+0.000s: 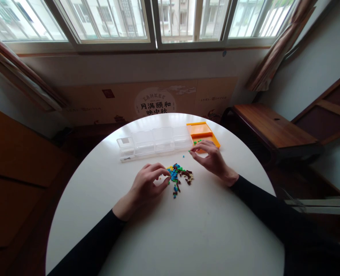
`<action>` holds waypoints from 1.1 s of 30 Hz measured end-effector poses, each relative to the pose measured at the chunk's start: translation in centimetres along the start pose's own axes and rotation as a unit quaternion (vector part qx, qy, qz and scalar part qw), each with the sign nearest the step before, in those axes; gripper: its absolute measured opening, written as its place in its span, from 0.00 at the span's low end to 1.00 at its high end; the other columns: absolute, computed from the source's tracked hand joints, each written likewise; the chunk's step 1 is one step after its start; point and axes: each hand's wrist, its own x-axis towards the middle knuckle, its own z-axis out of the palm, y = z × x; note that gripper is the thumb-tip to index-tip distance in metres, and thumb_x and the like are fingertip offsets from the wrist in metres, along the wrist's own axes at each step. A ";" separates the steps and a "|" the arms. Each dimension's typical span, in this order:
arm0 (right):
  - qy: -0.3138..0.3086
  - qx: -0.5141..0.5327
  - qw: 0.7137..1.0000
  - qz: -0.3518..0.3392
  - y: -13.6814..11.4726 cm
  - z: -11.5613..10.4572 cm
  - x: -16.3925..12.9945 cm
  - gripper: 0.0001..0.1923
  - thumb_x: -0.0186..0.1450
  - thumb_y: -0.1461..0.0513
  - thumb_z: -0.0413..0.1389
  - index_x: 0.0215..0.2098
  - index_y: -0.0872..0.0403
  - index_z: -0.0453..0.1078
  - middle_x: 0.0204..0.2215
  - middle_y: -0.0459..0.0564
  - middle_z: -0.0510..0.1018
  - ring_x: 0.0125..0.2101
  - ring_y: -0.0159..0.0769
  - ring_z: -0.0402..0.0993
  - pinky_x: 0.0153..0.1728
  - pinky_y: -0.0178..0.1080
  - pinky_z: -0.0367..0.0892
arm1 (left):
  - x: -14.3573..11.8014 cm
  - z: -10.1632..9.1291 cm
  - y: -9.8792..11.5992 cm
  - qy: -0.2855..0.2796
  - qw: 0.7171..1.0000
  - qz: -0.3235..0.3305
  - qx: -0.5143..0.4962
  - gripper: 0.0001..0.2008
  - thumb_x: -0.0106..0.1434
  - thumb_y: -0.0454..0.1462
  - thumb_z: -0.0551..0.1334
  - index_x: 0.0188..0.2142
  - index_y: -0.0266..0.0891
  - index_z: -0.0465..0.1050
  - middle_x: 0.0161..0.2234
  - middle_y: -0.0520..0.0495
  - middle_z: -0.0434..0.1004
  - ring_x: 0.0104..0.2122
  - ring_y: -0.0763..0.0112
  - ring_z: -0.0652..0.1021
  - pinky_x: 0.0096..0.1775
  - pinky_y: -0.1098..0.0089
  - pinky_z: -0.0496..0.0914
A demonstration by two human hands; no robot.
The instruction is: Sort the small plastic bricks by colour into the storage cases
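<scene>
A small pile of tiny toy building bricks (pixel 174 174), blue, green, yellow, brown and tan, lies on the white round table (pixel 187 237). At the pile's left edge is my left hand (pixel 147 184), thumb and forefinger curled together in a pinch; whatever sits between the tips is too small to make out. My right hand (pixel 211 160) is pinching a tiny green brick (pixel 189 151) just in front of the orange box (pixel 217 142). Several green bricks (pixel 195 142) lie inside that box, partly hidden by my fingers. One loose blue brick (pixel 183 156) rests between pile and boxes.
A row of clear plastic compartments (pixel 164 147) with lids raised stands left of the orange box, near the table's far side. Beyond the table are a printed cardboard panel (pixel 115 103) and a window. A wooden bench (pixel 267 124) stands at the right.
</scene>
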 end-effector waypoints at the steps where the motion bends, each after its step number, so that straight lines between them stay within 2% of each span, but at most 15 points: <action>1: 0.016 -0.015 1.000 0.016 0.9 -0.5 0.2 0.05 0.74 0.58 0.64 0.39 0.47 0.80 0.38 0.49 0.86 0.42 0.47 0.82 0.54 0.53 0.74 | 0.0 -0.1 -0.1 -0.004 1.000 0.000 0.001 0.03 0.72 0.37 0.67 0.40 0.45 0.82 0.39 0.49 0.85 0.32 0.69 0.80 0.44 0.63 0.72; 4: 0.057 -0.060 0.994 0.067 3.6 -1.8 0.3 0.07 0.72 0.57 0.64 0.37 0.49 0.80 0.34 0.49 0.85 0.35 0.45 0.79 0.46 0.52 0.75 | -0.1 -0.3 -0.3 -0.026 1.000 0.018 0.002 0.04 0.69 0.36 0.67 0.41 0.46 0.82 0.40 0.49 0.85 0.37 0.66 0.82 0.45 0.62 0.72; 7: 0.061 -0.091 0.988 0.106 5.8 -2.4 0.1 0.07 0.71 0.56 0.65 0.37 0.49 0.81 0.35 0.50 0.87 0.35 0.47 0.78 0.45 0.52 0.74 | -0.2 -0.6 -0.3 -0.052 0.998 0.033 -0.001 0.05 0.68 0.37 0.67 0.42 0.46 0.81 0.42 0.48 0.86 0.39 0.65 0.83 0.46 0.62 0.72; 10: 0.057 -0.110 0.985 0.123 7.0 -2.2 -0.3 0.07 0.71 0.55 0.65 0.38 0.49 0.82 0.38 0.51 0.88 0.39 0.51 0.79 0.48 0.55 0.73 | -0.1 -0.9 -0.2 -0.063 0.998 0.026 -0.006 0.04 0.67 0.37 0.68 0.42 0.46 0.80 0.43 0.48 0.85 0.38 0.65 0.83 0.46 0.62 0.72; 13: 0.043 -0.100 0.988 0.114 6.8 -1.7 -0.4 0.07 0.72 0.55 0.64 0.39 0.49 0.82 0.40 0.52 0.87 0.44 0.52 0.80 0.52 0.56 0.73 | -0.1 -1.1 -0.1 -0.073 0.997 0.030 -0.017 0.04 0.66 0.37 0.68 0.42 0.46 0.80 0.43 0.48 0.84 0.39 0.66 0.83 0.46 0.62 0.71; 17: 0.020 -0.071 0.993 0.092 5.4 -1.0 -0.5 0.08 0.73 0.56 0.62 0.40 0.49 0.81 0.40 0.51 0.87 0.44 0.50 0.81 0.53 0.55 0.73 | -0.1 -0.9 -0.1 -0.081 0.996 0.032 -0.016 0.04 0.68 0.37 0.67 0.42 0.46 0.80 0.44 0.47 0.84 0.39 0.66 0.83 0.46 0.62 0.71; 22: -0.003 -0.043 0.997 0.071 4.3 -0.4 -0.5 0.07 0.74 0.57 0.61 0.40 0.49 0.81 0.41 0.52 0.86 0.45 0.49 0.81 0.53 0.54 0.74 | -0.3 -0.5 -0.7 -0.059 0.997 0.039 0.006 0.04 0.69 0.36 0.68 0.43 0.46 0.82 0.43 0.48 0.85 0.38 0.67 0.82 0.45 0.64 0.72; 33: -0.028 -0.014 0.998 0.060 3.4 -0.3 -0.6 0.06 0.74 0.59 0.62 0.39 0.48 0.81 0.43 0.52 0.86 0.49 0.50 0.80 0.56 0.55 0.74 | -0.1 -0.5 -0.7 -0.056 0.996 0.072 0.025 0.07 0.77 0.37 0.63 0.44 0.46 0.82 0.43 0.48 0.86 0.37 0.70 0.81 0.44 0.67 0.71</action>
